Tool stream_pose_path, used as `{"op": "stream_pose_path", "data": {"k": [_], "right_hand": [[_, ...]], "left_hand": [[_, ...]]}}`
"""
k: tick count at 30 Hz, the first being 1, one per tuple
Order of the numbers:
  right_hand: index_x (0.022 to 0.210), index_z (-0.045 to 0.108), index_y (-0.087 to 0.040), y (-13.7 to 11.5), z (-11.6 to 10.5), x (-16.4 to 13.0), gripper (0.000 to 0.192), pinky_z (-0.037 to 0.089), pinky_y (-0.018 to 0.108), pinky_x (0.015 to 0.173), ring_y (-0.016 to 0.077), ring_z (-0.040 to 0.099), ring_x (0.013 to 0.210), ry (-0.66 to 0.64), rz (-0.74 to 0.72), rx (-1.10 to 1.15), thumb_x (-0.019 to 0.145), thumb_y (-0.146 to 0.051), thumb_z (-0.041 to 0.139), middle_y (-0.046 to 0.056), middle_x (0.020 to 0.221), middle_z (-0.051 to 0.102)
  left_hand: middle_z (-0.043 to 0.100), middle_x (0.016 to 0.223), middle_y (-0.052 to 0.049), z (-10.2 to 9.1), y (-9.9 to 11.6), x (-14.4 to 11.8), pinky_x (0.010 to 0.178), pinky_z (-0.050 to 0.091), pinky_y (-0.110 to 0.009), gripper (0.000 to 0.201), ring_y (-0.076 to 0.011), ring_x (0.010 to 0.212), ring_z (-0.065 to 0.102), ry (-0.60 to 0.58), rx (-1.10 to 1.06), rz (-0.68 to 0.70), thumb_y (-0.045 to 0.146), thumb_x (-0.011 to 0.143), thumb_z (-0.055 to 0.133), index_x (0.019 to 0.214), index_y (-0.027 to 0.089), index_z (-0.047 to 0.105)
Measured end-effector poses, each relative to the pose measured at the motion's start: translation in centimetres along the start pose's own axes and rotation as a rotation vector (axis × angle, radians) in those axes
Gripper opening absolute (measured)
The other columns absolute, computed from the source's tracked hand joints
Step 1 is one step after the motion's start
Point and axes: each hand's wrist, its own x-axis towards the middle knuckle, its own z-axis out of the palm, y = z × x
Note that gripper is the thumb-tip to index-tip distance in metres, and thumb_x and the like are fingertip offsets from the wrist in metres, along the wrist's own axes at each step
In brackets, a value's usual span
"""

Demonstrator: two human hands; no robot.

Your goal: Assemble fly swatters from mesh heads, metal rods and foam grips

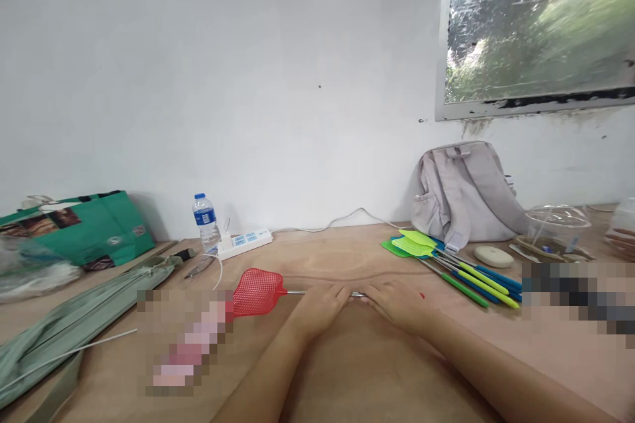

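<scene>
A red fly swatter point(258, 292) with a mesh head and a thin metal shaft lies sideways in front of me, its head to the left. My left hand point(321, 307) is closed over the shaft, right of the mesh head. A little further right, my right hand point(394, 304) closes over the other end and covers most of the handle; only a small red tip shows past it. Between my two hands a short stretch of bare metal is visible. My fingers' undersides are hidden.
Several green, yellow and blue fly swatters point(461, 271) lie in a pile at right, near a round pale object point(493, 256) and a grey backpack point(464, 195). A power strip point(245, 242), water bottle point(205, 221), green bag point(106, 228) and grey-green fabric case point(94, 310) are at left.
</scene>
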Motion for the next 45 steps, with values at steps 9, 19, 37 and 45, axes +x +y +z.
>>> {"op": "stream_pose_path", "data": {"k": [9, 19, 37, 45], "right_hand": [[0.092, 0.056, -0.02, 2.2, 0.7, -0.1, 0.026, 0.032, 0.025, 0.053, 0.0158, 0.057, 0.067, 0.192, -0.159, -0.271, 0.09, -0.031, 0.032, 0.004, 0.079, 0.064], [0.088, 0.057, -0.02, 7.1, -0.3, -1.9, 0.018, 0.024, 0.026, 0.05, 0.0122, 0.054, 0.062, 0.29, -0.209, -0.41, 0.087, -0.021, 0.039, 0.002, 0.069, 0.062], [0.09, 0.059, -0.024, 14.6, -2.4, -8.4, 0.026, 0.031, 0.028, 0.056, 0.0149, 0.053, 0.064, 0.256, -0.035, -0.344, 0.088, -0.026, 0.033, 0.003, 0.07, 0.06], [0.087, 0.058, -0.02, 12.7, -2.2, -6.9, 0.024, 0.036, 0.028, 0.063, 0.0159, 0.056, 0.071, 0.253, -0.022, -0.255, 0.088, -0.03, 0.035, 0.006, 0.08, 0.062]], "left_hand": [[0.058, 0.078, -0.002, -0.4, -2.1, -1.0, 0.054, 0.037, -0.022, 0.028, -0.0139, 0.067, 0.055, -0.047, -0.001, -0.066, 0.025, 0.091, 0.024, 0.085, 0.018, 0.05], [0.059, 0.085, -0.002, -1.1, -5.4, -3.7, 0.061, 0.038, -0.021, 0.03, -0.0131, 0.072, 0.055, -0.131, -0.138, -0.221, 0.029, 0.091, 0.024, 0.088, 0.02, 0.052], [0.059, 0.082, -0.001, -1.7, -7.6, -6.9, 0.065, 0.04, -0.023, 0.032, -0.0126, 0.074, 0.055, -0.033, -0.253, -0.301, 0.032, 0.089, 0.025, 0.087, 0.02, 0.055], [0.059, 0.073, -0.001, -1.4, -6.8, -6.3, 0.057, 0.037, -0.023, 0.029, -0.014, 0.066, 0.055, 0.012, -0.226, -0.447, 0.039, 0.086, 0.031, 0.075, 0.019, 0.05]]}}
